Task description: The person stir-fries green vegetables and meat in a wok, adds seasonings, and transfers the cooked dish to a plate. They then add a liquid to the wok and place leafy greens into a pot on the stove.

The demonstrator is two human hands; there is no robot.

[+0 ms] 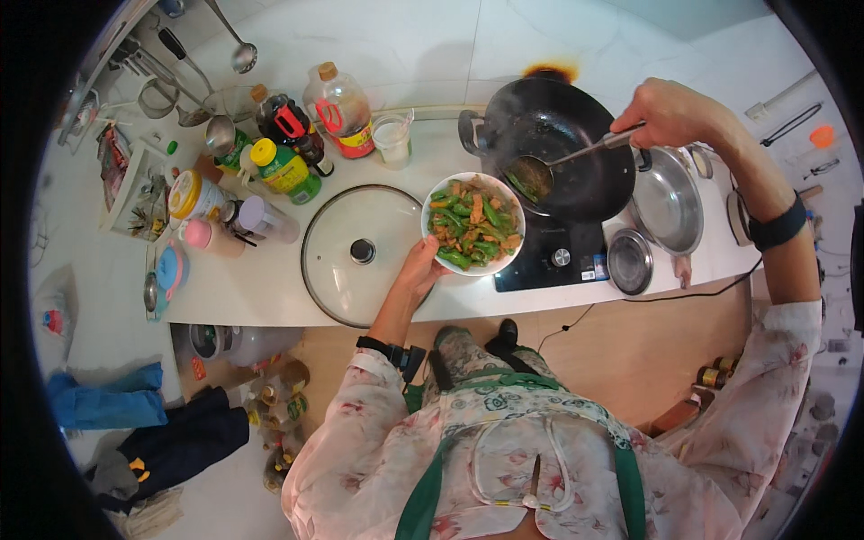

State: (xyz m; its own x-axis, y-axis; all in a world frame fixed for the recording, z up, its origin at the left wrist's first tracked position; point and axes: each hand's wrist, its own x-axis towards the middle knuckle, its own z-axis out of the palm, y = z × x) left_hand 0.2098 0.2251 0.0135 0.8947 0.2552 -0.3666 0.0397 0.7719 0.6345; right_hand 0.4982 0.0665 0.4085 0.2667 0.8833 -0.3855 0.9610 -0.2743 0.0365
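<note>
A white bowl (425,214) full of stir-fried green peppers and meat pieces (476,223) is held at its lower left rim by my left hand (420,268). My right hand (665,115) grips the handle of a metal ladle (590,146). The ladle's scoop holds some brownish sauce and green pepper and is in the black wok (587,111), close to the bowl's right rim. Faint steam rises from the wok, which sits over a black induction cooker (533,260). Partly under the bowl and my left wrist lies a glass lid (337,283) with a black knob.
Sauce bottles (347,115), a yellow-capped green container (285,172) and a white cup (391,142) stand at the back left. A steel basin (668,202) and a round metal lid (630,262) lie right of the cooker. A black cable (695,295) runs along the counter's front edge.
</note>
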